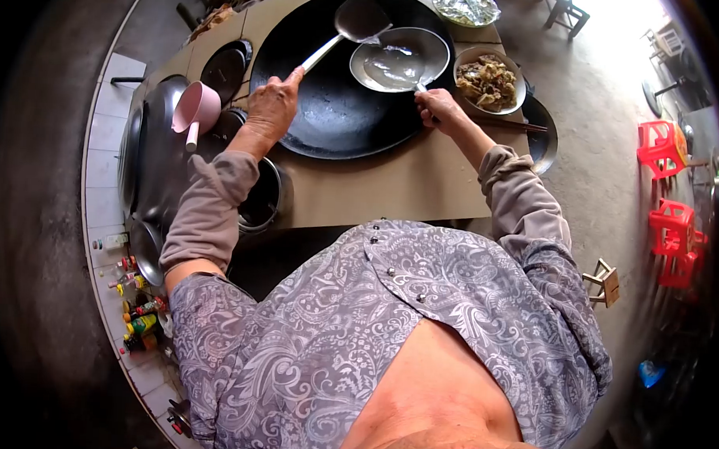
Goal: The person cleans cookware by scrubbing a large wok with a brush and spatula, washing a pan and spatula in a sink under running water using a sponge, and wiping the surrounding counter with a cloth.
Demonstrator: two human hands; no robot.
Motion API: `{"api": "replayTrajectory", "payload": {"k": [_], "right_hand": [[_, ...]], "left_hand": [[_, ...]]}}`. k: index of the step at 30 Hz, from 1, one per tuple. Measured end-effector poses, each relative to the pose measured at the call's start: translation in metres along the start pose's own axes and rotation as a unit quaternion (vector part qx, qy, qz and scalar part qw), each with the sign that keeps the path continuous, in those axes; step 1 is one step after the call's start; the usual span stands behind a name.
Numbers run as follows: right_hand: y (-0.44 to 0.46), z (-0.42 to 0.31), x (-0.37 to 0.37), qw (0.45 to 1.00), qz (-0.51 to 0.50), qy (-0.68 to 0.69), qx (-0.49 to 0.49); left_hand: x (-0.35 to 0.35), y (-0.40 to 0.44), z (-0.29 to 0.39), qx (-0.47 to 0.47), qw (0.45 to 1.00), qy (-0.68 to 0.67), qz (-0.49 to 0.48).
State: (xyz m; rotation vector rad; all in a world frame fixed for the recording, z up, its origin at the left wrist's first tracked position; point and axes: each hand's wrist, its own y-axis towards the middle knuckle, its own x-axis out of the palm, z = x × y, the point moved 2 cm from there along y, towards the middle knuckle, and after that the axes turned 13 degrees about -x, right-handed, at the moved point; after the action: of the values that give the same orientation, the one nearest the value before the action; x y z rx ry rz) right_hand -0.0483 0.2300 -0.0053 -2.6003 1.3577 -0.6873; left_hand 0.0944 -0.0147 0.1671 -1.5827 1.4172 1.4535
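Note:
In the head view, my left hand (272, 104) is closed round the handle of a wok spatula (361, 19), whose broad metal blade is raised over the far side of a large black wok (331, 121). My right hand (440, 110) is closed at the near edge of a shallow metal bowl (398, 60), where a short pale piece like a handle shows. Clear, shiny liquid appears to lie in this bowl, held above the wok's right half. The spatula blade comes close to the bowl's far left rim; whether they touch I cannot tell. The wok's visible inside is dark and wet-looking.
Right of the wok stands a bowl of cooked food (486, 81), with chopsticks (509, 124) beside it. A foil-covered dish (466, 6) sits behind. Left are a pink dipper (197, 108) and a dark pot (261, 197). Bottles (141, 324) line the tiled ledge; red stools (672, 227) stand right.

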Motion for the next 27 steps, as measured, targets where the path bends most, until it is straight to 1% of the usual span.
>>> {"api": "replayTrajectory", "payload": {"k": [3,4,5,7,8,9,11,14,15,16,17,18,19,20,21,22,25,26,27], "right_hand": [[-0.004,-0.005,-0.002,1.0,0.005,0.001,-0.006],[-0.003,-0.005,-0.003,1.0,0.007,0.001,-0.006],[-0.003,-0.006,-0.004,1.0,0.009,0.001,-0.007],[-0.002,-0.007,-0.005,1.0,0.003,0.006,-0.002],[-0.003,-0.01,-0.005,1.0,0.002,0.007,-0.003],[-0.003,-0.014,-0.005,1.0,0.001,0.007,-0.005],[-0.008,-0.02,-0.005,1.0,0.002,0.01,-0.007],[-0.011,-0.024,-0.004,1.0,0.005,0.017,-0.005],[-0.011,-0.024,-0.004,1.0,0.007,0.02,-0.006],[-0.011,-0.024,-0.005,1.0,0.005,0.02,-0.009],[-0.011,-0.023,-0.005,1.0,0.004,0.021,-0.011],[-0.012,-0.02,-0.006,1.0,0.003,0.021,-0.013],[-0.014,-0.018,-0.005,1.0,0.004,0.025,-0.011],[-0.014,-0.017,-0.006,1.0,0.004,0.027,-0.012],[-0.015,-0.015,-0.007,0.999,0.005,0.029,-0.011],[-0.015,-0.012,-0.007,1.0,0.0,0.029,-0.009],[-0.017,-0.012,-0.007,1.0,0.001,0.014,-0.011],[-0.016,-0.011,-0.006,1.0,0.006,0.009,-0.01],[-0.014,-0.01,-0.006,1.0,0.01,0.004,-0.009]], "left_hand": [[-0.031,0.015,-0.001,-0.045,0.993,0.023,-0.102],[-0.018,0.027,-0.012,-0.03,0.995,-0.006,-0.095],[-0.006,0.041,-0.023,-0.011,0.992,-0.009,-0.122],[0.004,0.066,-0.035,0.089,0.976,-0.051,-0.191],[-0.009,0.074,-0.028,-0.009,0.937,-0.08,-0.339],[-0.022,0.075,-0.024,-0.042,0.906,-0.121,-0.402],[-0.008,0.086,-0.029,-0.051,0.841,-0.125,-0.523],[0.011,0.068,-0.014,-0.089,0.828,-0.188,-0.52],[0.033,0.059,-0.006,-0.075,0.859,-0.2,-0.466],[0.076,0.053,-0.005,-0.105,0.869,-0.237,-0.422],[0.051,0.04,0.019,-0.149,0.878,-0.225,-0.394],[0.077,0.037,0.027,-0.152,0.888,-0.256,-0.349],[0.116,0.039,0.029,-0.101,0.934,-0.248,-0.234],[0.144,0.045,0.033,-0.092,0.952,-0.236,-0.171],[0.147,0.047,0.04,-0.084,0.965,-0.224,-0.109],[0.153,0.051,0.042,-0.131,0.947,-0.266,-0.121],[0.14,0.062,0.037,-0.156,0.936,-0.312,-0.047],[0.131,0.064,0.032,-0.138,0.943,-0.303,-0.03],[0.114,0.062,0.027,-0.097,0.958,-0.271,-0.001]]}}
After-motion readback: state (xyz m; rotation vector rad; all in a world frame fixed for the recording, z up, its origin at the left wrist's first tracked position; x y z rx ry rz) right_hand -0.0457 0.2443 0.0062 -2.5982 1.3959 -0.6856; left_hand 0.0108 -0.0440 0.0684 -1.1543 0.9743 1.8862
